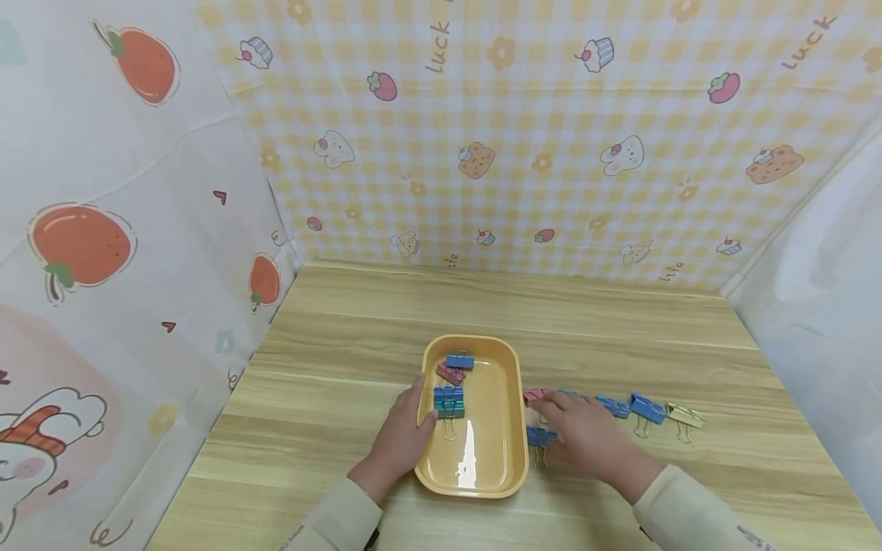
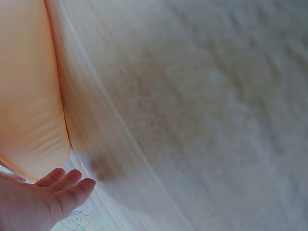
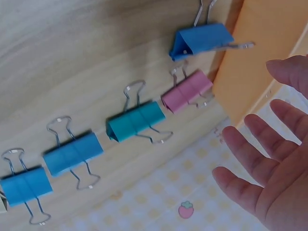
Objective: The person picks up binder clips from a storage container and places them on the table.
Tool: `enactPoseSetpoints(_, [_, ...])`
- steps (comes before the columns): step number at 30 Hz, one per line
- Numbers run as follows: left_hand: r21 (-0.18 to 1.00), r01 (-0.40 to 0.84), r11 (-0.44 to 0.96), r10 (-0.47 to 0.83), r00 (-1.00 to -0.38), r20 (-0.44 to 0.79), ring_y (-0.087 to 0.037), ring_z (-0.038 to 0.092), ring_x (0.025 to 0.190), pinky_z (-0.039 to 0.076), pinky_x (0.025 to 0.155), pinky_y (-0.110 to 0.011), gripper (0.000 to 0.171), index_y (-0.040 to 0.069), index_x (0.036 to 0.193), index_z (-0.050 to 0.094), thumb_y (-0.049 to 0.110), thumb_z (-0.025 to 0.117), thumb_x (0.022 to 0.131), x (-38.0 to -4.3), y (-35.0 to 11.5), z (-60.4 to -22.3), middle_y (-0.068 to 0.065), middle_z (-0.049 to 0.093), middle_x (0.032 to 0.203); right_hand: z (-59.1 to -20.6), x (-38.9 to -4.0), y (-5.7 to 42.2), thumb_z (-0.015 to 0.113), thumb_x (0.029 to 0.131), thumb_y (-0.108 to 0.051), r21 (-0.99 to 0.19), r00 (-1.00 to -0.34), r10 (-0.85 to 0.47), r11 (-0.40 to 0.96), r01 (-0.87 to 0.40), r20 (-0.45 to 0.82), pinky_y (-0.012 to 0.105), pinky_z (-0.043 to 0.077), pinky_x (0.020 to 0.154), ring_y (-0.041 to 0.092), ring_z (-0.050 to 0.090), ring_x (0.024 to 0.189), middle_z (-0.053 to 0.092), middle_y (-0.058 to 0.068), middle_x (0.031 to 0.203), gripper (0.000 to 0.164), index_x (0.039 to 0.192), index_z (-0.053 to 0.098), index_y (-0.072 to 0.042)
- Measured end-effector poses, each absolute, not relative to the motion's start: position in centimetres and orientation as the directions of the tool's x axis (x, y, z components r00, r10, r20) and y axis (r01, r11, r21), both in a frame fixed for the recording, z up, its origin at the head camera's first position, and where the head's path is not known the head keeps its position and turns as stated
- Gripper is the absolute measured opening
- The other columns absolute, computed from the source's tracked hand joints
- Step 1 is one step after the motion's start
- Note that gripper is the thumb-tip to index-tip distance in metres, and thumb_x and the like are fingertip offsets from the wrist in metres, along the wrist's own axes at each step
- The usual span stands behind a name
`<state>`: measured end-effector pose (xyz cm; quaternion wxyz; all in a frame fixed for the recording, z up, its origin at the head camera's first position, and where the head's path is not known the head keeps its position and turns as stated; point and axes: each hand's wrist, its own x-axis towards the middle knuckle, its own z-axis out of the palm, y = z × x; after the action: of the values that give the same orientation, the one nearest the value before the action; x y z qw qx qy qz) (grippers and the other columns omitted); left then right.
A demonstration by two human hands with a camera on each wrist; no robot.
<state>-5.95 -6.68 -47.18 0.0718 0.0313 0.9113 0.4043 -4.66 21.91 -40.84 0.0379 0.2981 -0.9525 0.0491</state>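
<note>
A yellow tray (image 1: 492, 428) stands on the table with several binder clips, blue (image 1: 460, 361), pink and teal, along its left side. My left hand (image 1: 401, 438) holds the tray's left rim, thumb over the edge and fingers along the outer wall. My right hand (image 1: 586, 432) hovers over the clips at the right of the tray, fingers spread and loosely bent in the right wrist view, holding nothing. Nearest it are a pink binder clip (image 3: 186, 91) and a blue binder clip (image 3: 202, 39), both close to the tray's wall. A teal binder clip (image 3: 135, 120) lies beside the pink one.
Farther right, two blue binder clips (image 1: 612, 407) (image 1: 648, 408) and a yellow binder clip (image 1: 685, 415) continue the row on the wooden table (image 1: 344, 321). A checked cloth (image 1: 517, 122) hangs behind, with white cloths at both sides.
</note>
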Motion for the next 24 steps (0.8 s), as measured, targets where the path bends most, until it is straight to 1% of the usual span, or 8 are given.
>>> enactPoseSetpoints(2, [0.742, -0.003, 0.67, 0.115, -0.987, -0.109, -0.031, 0.035, 0.125, 0.032, 0.1, -0.047, 0.063, 0.019, 0.145, 0.015, 0.031, 0.048, 0.091, -6.0, -6.7, -47.1, -0.014, 0.033, 0.139, -40.5, -4.9, 21.9, 0.075, 0.065, -0.019, -0.043, -0.816, -0.564, 0.819, -0.572, 0.124, 0.049, 0.047, 0.075, 0.027, 0.057, 0.097, 0.057, 0.007, 0.111, 0.053, 0.115, 0.059, -0.012])
enactPoseSetpoints(5, [0.741, -0.008, 0.672, 0.114, -0.987, -0.115, -0.031, 0.035, 0.125, 0.032, 0.1, -0.047, 0.063, 0.019, 0.145, 0.015, 0.031, 0.047, 0.091, -6.0, -6.7, -47.0, -0.014, 0.033, 0.139, -40.1, -5.3, 21.9, 0.075, 0.066, -0.021, -0.02, -0.818, -0.556, 0.825, -0.564, 0.151, 0.047, 0.048, 0.075, 0.027, 0.057, 0.096, 0.057, 0.007, 0.11, 0.052, 0.114, 0.058, -0.012])
enactPoseSetpoints(12, [0.744, -0.011, 0.668, 0.115, -0.986, -0.118, -0.031, 0.033, 0.126, 0.031, 0.1, -0.047, 0.063, 0.02, 0.145, 0.015, 0.031, 0.048, 0.091, -6.0, -6.6, -46.9, -0.014, 0.032, 0.139, -39.6, -5.9, 21.7, 0.073, 0.07, -0.024, -0.018, -0.821, -0.543, 0.832, -0.554, 0.176, 0.049, 0.046, 0.081, 0.03, 0.054, 0.103, 0.055, 0.01, 0.114, 0.052, 0.117, 0.055, -0.01])
enactPoseSetpoints(18, [0.746, -0.01, 0.666, 0.114, -0.987, -0.115, -0.031, 0.034, 0.125, 0.032, 0.1, -0.048, 0.063, 0.019, 0.145, 0.016, 0.03, 0.048, 0.091, -5.9, -6.6, -46.8, -0.015, 0.033, 0.139, -39.4, -6.2, 21.3, 0.076, 0.069, -0.023, -0.053, -0.806, -0.545, 0.82, -0.57, 0.23, 0.05, 0.046, 0.082, 0.03, 0.052, 0.106, 0.053, 0.011, 0.118, 0.055, 0.118, 0.054, -0.01])
enactPoseSetpoints(24, [0.745, -0.01, 0.667, 0.113, -0.987, -0.114, -0.032, 0.034, 0.125, 0.032, 0.1, -0.048, 0.063, 0.02, 0.145, 0.015, 0.031, 0.048, 0.091, -6.0, -6.6, -46.9, -0.015, 0.033, 0.139, -39.3, -6.5, 20.2, 0.077, 0.067, -0.026, -0.059, -0.795, -0.564, 0.806, -0.589, 0.225, 0.052, 0.042, 0.086, 0.029, 0.046, 0.114, 0.049, 0.011, 0.124, 0.06, 0.12, 0.053, -0.012])
